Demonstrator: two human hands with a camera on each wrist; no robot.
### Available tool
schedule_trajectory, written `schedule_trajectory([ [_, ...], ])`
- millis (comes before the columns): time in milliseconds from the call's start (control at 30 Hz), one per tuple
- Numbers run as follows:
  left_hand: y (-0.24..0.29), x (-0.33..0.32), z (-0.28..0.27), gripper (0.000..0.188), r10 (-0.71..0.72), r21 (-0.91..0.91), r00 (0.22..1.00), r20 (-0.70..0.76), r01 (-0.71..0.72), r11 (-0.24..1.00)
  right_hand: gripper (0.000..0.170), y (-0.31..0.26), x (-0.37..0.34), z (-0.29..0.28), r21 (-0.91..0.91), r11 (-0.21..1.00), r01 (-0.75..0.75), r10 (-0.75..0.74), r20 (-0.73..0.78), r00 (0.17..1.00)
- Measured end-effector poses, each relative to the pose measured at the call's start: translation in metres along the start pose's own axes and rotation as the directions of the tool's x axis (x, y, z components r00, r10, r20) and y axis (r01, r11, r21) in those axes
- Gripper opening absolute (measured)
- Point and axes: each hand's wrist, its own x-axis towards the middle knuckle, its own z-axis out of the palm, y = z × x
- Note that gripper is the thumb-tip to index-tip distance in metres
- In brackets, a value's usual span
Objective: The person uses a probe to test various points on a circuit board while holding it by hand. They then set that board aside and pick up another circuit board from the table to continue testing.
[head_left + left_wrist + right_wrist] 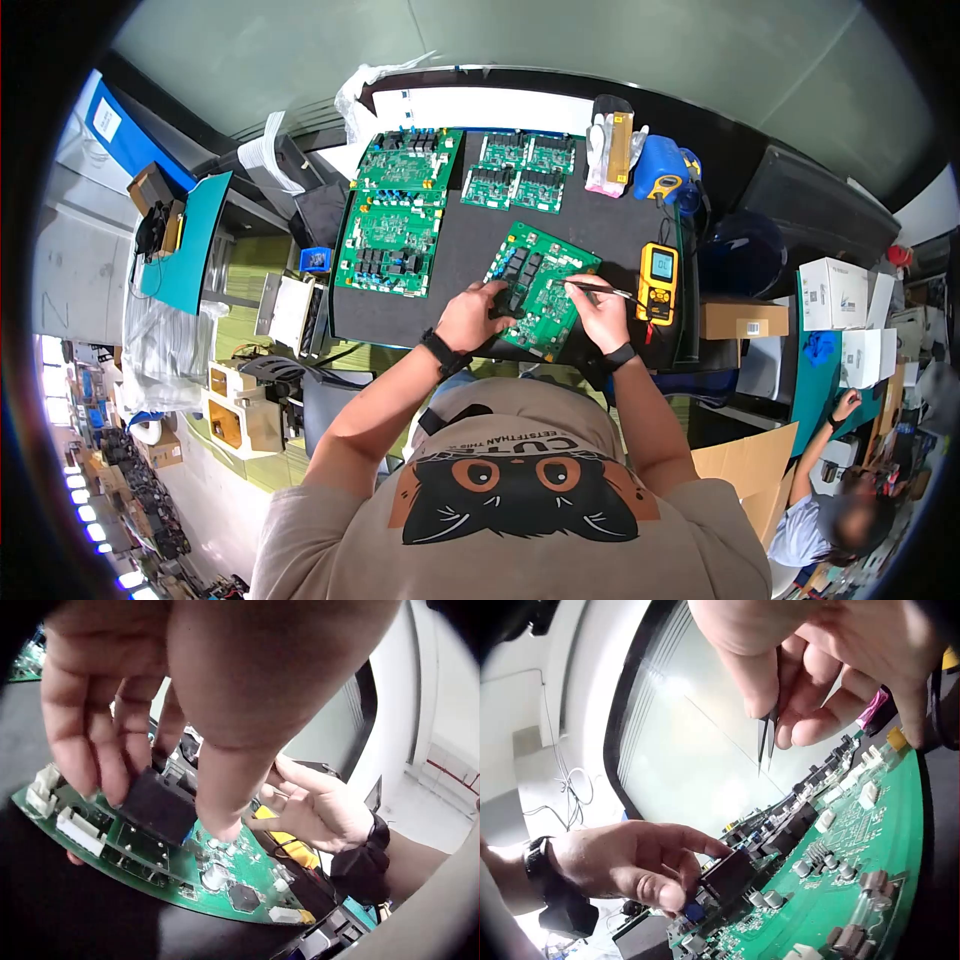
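Note:
A green circuit board (560,270) (885,832) lies at the table's front edge, turned at an angle. My left hand (468,318) (217,682) (630,862) grips a black block (159,806) (729,877) on the board's left part, between thumb and fingers. Over the board's right part, my right hand (602,314) (319,814) (832,667) pinches dark tweezers (771,731). Their tips are slightly apart and hang above the board in the right wrist view, with nothing visible between them.
Large green boards (385,245) lie at the left, and several smaller boards (540,190) at the back. A yellow multimeter (658,275) stands to the right. Behind it are a blue device (655,165) and a brown strip (620,148). Another person (800,530) is at the far right.

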Motion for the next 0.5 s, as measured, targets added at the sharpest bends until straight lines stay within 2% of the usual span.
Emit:
schedule_trajectory([
  [100,-0.004,-0.015,0.005,0.076,0.028,-0.042,1.0,0.006,-0.027,0.999,0.014,-0.004,0.004,0.004,-0.02,0.999,0.03,-0.029,0.042,0.999],
  [233,-0.014,-0.029,0.01,0.074,0.004,-0.185,1.0,0.022,0.0,0.983,0.012,-0.002,0.017,0.011,-0.003,0.998,0.062,-0.062,0.112,0.992],
  [267,-0.017,-0.032,0.011,0.07,0.031,-0.176,0.999,-0.03,-0.036,0.984,0.011,0.0,0.023,0.014,0.026,0.998,0.061,-0.063,0.132,0.989],
  [433,-0.012,-0.035,0.014,0.067,-0.018,-0.163,0.994,-0.109,0.0,0.987,0.012,-0.007,0.042,0.015,0.11,0.994,-0.019,-0.008,0.24,0.971],
  [500,-0.011,-0.034,0.018,0.066,-0.029,-0.16,0.991,-0.134,0.007,0.987,0.014,-0.008,0.039,0.009,0.026,0.989,0.146,-0.148,0.28,0.948],
])
